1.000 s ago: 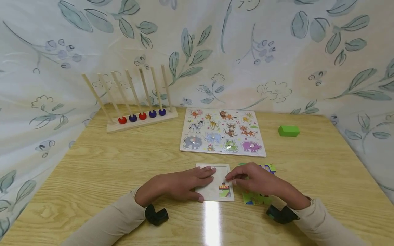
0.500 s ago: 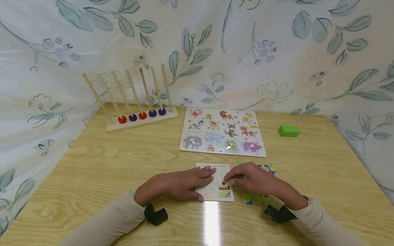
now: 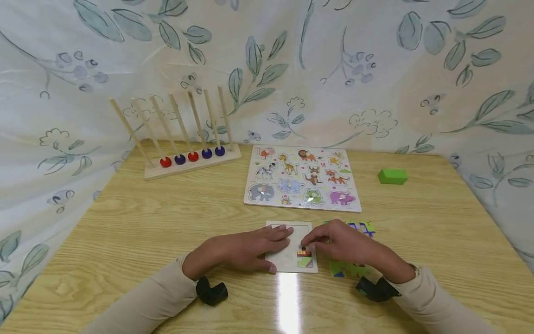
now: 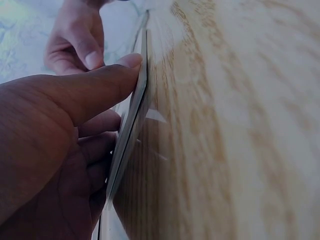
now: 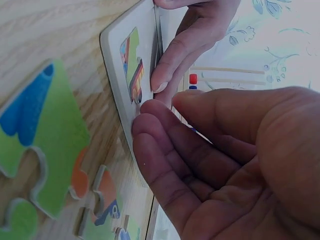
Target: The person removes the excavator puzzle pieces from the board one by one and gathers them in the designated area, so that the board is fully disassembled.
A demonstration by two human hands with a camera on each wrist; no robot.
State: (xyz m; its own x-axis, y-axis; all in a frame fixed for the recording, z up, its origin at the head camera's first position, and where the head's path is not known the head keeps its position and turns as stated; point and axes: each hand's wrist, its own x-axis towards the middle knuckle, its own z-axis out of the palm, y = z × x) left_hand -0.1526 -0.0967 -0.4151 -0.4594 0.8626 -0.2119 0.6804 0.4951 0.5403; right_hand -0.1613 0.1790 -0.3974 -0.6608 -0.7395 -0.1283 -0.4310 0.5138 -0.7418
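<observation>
A small pale puzzle board [image 3: 288, 265] lies near the middle of the table. Joined pieces [image 3: 304, 258] with green, red and yellow printing sit in its lower right corner. My left hand [image 3: 252, 250] rests across the board's left side, fingers spread, its thumb on the near edge. At the board's right edge is my right hand [image 3: 340, 243], its loosely bent fingertips right by the knob of the upper joined piece. In the right wrist view I see nothing between that thumb and fingers. Loose puzzle pieces [image 5: 60, 135], green, blue and orange, lie beside the board, partly beneath my right hand.
Behind the small board lies a larger animal peg puzzle [image 3: 302, 178]. A wooden rack [image 3: 192, 162] with upright rods and red and blue beads stands at the back left. A green block [image 3: 392, 176] is at the back right. Patterned cloth [image 3: 267, 69] hangs behind the table.
My right hand has shifted slightly left along the upper joined piece. The left hand stays in place on the board.
</observation>
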